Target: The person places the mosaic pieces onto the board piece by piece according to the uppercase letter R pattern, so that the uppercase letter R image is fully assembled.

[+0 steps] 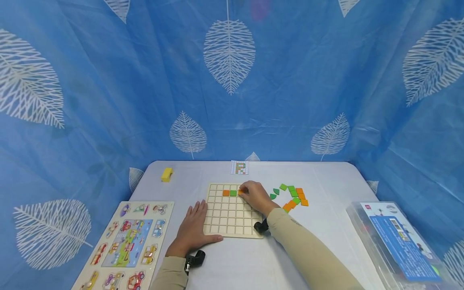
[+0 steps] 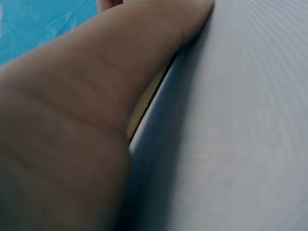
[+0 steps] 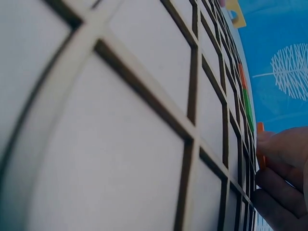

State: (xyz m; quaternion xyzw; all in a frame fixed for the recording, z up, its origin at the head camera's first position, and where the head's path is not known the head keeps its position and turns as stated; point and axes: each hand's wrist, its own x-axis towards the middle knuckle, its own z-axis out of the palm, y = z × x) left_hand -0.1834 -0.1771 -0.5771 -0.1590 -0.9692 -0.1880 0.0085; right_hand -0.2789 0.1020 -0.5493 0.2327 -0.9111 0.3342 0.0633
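A wooden grid board (image 1: 228, 217) lies on the white table. My left hand (image 1: 193, 225) rests along its left edge, fingers extended and thumb stretched beside the near edge. Over the board's upper right, my right hand (image 1: 257, 197) pinches an orange square tile (image 3: 261, 144) between thumb and fingers, close to the grid surface. One orange tile (image 1: 226, 193) and one green tile (image 1: 233, 193) sit in cells of the second row, left of the pinched tile. The left wrist view is mostly filled by the left hand (image 2: 91, 91).
Loose green and orange tiles (image 1: 299, 191) lie right of the board. Behind it is a small pattern card (image 1: 239, 167); a yellow block (image 1: 166, 175) stands back left. A vehicle picture puzzle (image 1: 159, 209) lies at left, a clear plastic box (image 1: 398, 241) at right.
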